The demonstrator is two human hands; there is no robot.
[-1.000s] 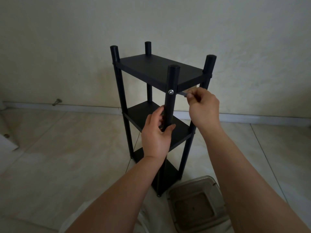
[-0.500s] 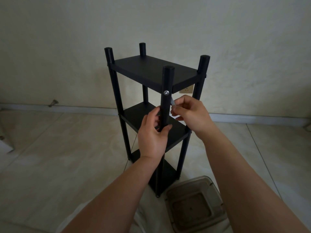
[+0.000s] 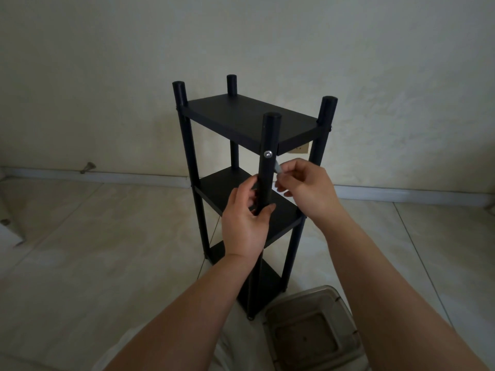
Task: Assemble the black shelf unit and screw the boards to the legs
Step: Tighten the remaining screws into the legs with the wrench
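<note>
A black shelf unit (image 3: 249, 116) with three boards and several round legs stands upright on the tiled floor by the wall. A silver screw head (image 3: 267, 154) shows in the near front leg (image 3: 269, 137) at the top board's level. My left hand (image 3: 247, 223) grips that leg between the top and middle boards. My right hand (image 3: 305, 188) is just right of the leg and pinches a small grey metal tool (image 3: 277, 167), whose tip lies a little below and right of the screw.
A clear plastic container (image 3: 310, 328) sits on the floor at the shelf's foot, bottom right. A wall socket (image 3: 301, 149) shows behind the shelf. A small metal object (image 3: 88, 167) lies at the baseboard on the left. Pale paper or packaging (image 3: 8, 231) is at the left edge.
My right hand with the tool came down from the top board's right side to just beside the near leg, below the screw. The left hand kept its grip on the leg.
</note>
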